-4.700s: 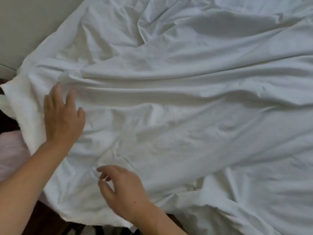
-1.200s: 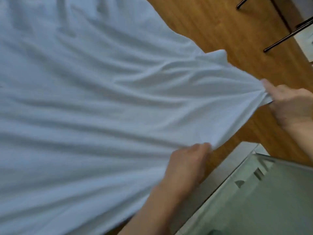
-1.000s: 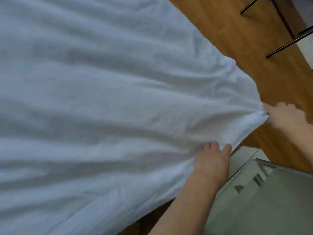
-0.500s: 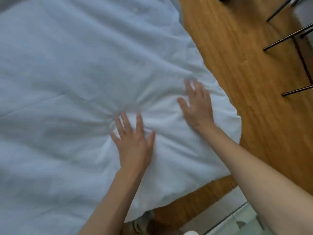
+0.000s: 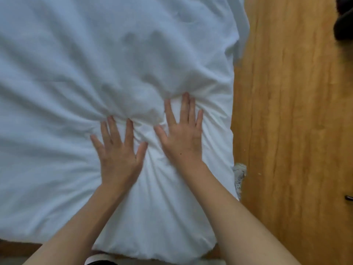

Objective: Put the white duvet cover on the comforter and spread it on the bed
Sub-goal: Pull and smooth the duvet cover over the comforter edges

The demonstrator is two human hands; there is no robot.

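Half a second ago the two hands lay apart on the cloth, the right nearer the edge; now they sit side by side, and the folds bunch more tightly ahead of the fingertips. The white duvet cover [image 5: 80, 69], filled and puffy, spans the frame from 9 to 1 o'clock, its corner hanging toward 6. Wooden floor [image 5: 290, 131] runs down the 3 o'clock side, with a pale shoe [image 5: 239, 175] just beside the cover's edge. The left hand [image 5: 119, 155] presses flat, fingers spread, grasping nothing. The right hand [image 5: 183, 138] also presses flat, fingers straight, at center.
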